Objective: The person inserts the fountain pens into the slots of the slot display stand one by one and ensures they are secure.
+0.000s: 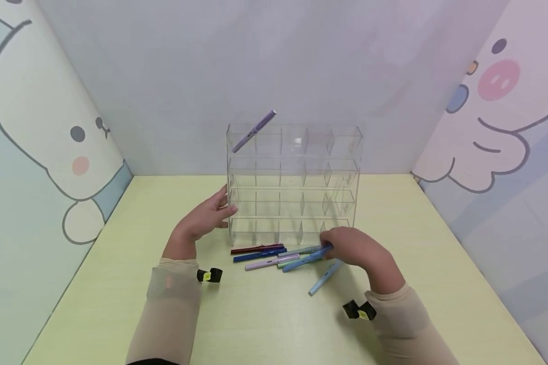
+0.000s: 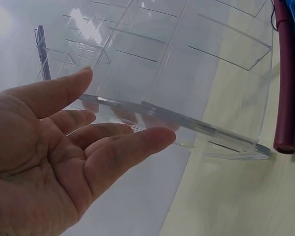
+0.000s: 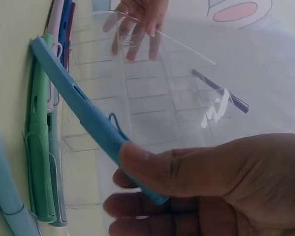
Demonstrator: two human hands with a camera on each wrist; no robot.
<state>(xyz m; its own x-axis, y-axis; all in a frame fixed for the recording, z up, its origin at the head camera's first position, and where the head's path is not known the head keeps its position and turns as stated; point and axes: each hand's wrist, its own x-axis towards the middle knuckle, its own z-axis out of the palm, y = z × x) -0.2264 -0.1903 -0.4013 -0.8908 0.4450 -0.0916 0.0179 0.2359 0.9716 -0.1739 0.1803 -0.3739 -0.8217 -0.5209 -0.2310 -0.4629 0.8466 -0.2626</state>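
One blue pen (image 3: 86,110) is pinched between the thumb and fingers of the right hand (image 1: 353,246), slanting above a green pen (image 3: 39,123) and in front of the clear rack (image 1: 267,237), near its lower right corner. Beside it on the counter (image 1: 265,319), a red pen (image 1: 244,250), a dark blue pen (image 1: 251,257) and a pale lilac pen (image 1: 265,263) lie close together; a light blue pen (image 1: 323,280) lies nearer the person. The left hand (image 1: 205,215) is at the rack's left side, fingers spread and gripping nothing; whether they touch the panel I cannot tell. A purple pen (image 1: 255,131) leans in the top row's leftmost compartment. Behind stands a pale wall (image 1: 201,66), with cartoon animals on the side panels.
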